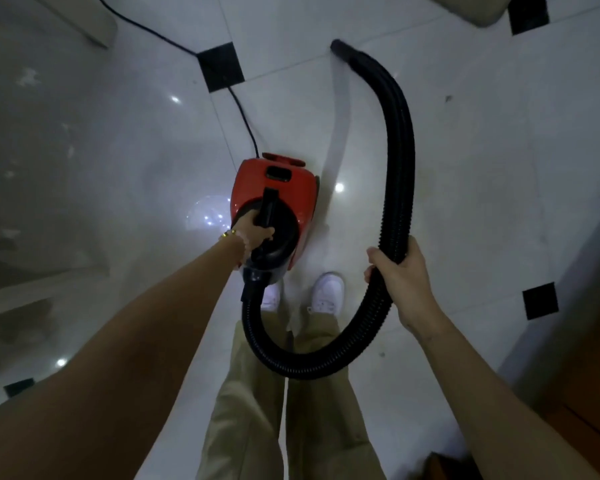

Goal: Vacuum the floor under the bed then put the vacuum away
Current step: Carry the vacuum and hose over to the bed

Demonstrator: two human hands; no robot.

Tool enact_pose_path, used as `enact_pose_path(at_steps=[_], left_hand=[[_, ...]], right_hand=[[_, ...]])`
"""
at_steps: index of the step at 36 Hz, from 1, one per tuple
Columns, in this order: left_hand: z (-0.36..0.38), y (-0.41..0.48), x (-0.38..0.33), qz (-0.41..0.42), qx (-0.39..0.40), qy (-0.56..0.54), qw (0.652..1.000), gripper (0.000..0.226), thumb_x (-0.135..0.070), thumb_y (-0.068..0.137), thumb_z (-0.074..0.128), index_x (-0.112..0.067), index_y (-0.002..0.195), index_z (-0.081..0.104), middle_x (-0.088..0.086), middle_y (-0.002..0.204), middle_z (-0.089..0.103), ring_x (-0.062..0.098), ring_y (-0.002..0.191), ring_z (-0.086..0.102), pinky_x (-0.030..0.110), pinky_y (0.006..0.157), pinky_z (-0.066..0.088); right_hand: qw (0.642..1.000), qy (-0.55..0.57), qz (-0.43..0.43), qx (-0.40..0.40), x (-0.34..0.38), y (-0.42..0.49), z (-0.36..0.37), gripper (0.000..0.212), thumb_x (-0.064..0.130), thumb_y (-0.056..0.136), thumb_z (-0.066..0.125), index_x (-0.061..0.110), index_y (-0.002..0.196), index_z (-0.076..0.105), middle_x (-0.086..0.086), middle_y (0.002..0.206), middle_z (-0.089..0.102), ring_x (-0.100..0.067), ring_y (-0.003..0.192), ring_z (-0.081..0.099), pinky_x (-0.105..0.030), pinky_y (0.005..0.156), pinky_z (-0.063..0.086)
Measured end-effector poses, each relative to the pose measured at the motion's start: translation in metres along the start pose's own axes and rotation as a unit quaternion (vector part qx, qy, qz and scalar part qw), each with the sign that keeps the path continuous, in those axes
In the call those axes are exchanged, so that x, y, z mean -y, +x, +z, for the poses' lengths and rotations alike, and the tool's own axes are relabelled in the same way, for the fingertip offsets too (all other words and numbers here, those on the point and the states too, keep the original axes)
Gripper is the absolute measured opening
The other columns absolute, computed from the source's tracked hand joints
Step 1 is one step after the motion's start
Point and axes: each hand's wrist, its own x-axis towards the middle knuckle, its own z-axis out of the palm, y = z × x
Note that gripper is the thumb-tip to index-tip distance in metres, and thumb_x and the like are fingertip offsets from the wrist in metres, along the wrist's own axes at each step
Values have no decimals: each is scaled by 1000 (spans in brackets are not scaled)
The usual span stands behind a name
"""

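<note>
Vacuum (274, 199) hangs by its top handle, left hand (253, 233) clamped on it, arm straight down. Right hand (400, 275) wraps the black hose (395, 174) mid-loop.

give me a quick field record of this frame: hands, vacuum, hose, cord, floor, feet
left hand: left hand gripping the black handle on top of the vacuum
right hand: right hand closed around the hose, mid-length
vacuum: red canister vacuum, carried by its handle in front of the person
hose: black ribbed hose loops from the vacuum's near end, under the right hand, up to its open end
cord: black power cord trails away across the floor
floor: glossy white tile floor with small black inset squares
feet: white shoes, beige trousers
</note>
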Motion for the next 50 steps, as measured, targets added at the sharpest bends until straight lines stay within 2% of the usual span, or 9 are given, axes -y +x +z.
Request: enact_pose_path(at_steps=[6,11,15,19,25,32,39,45,50], left_hand=[[-5,2,16,16,-8,30,999,53,-7,88,59,-8,139,43,18,132,53,34,120,51,36,100,44],[-9,3,21,45,5,22,999,51,-8,88,59,-8,137,45,16,130,55,32,119,53,35,95,46],[-13,1,30,64,6,4,998,50,-9,87,61,-5,135,48,16,130,57,30,119,54,36,100,46],[-15,-2,45,47,-11,-82,995,42,-5,89,57,-4,130,52,9,111,57,19,101,54,24,87,43],[-18,-7,62,25,-12,-152,988,34,-1,89,54,1,122,55,-2,83,55,22,93,54,31,82,47],[-21,1,10,129,-65,12,989,40,-16,89,56,-9,128,52,11,124,60,25,113,57,29,98,45],[-13,44,-37,217,-48,216,951,57,-29,91,55,-11,143,37,8,147,38,23,130,44,27,106,34],[6,81,-45,189,11,473,861,85,-57,90,42,-12,153,8,3,162,3,21,149,5,42,122,10],[14,93,-47,157,30,580,799,97,-66,87,36,-8,152,-6,7,161,-11,22,150,-4,40,122,8]], right_hand=[[1000,-18,6,3,-25,12,22,18,8,85,63,19,86,48,-5,76,54,-20,64,55,-31,61,50],[1000,-18,17,-3,-45,9,31,17,6,85,61,16,83,47,-6,73,53,-18,59,53,-24,50,49],[999,-29,26,4,-54,5,35,16,7,85,61,16,84,48,-6,74,53,-18,57,53,-28,55,48],[999,-41,19,9,-53,4,38,16,7,85,61,15,86,48,-6,73,52,-18,56,52,-26,51,48],[999,-46,0,-5,-45,3,39,16,6,85,60,15,88,47,-6,72,52,-18,54,52,-25,50,49],[999,-49,4,-11,-42,1,40,17,7,85,61,16,85,47,-7,71,53,-21,60,53,-33,58,48],[999,-50,2,-20,-45,12,41,18,10,84,63,19,81,48,-12,80,56,-26,72,55,-36,68,49],[999,-24,15,-28,-48,22,32,16,9,84,64,15,85,49,-16,74,58,-24,65,57,-34,65,49],[999,-16,36,-31,-56,25,26,15,11,84,64,19,86,52,-17,80,59,-26,71,58,-36,67,49]])
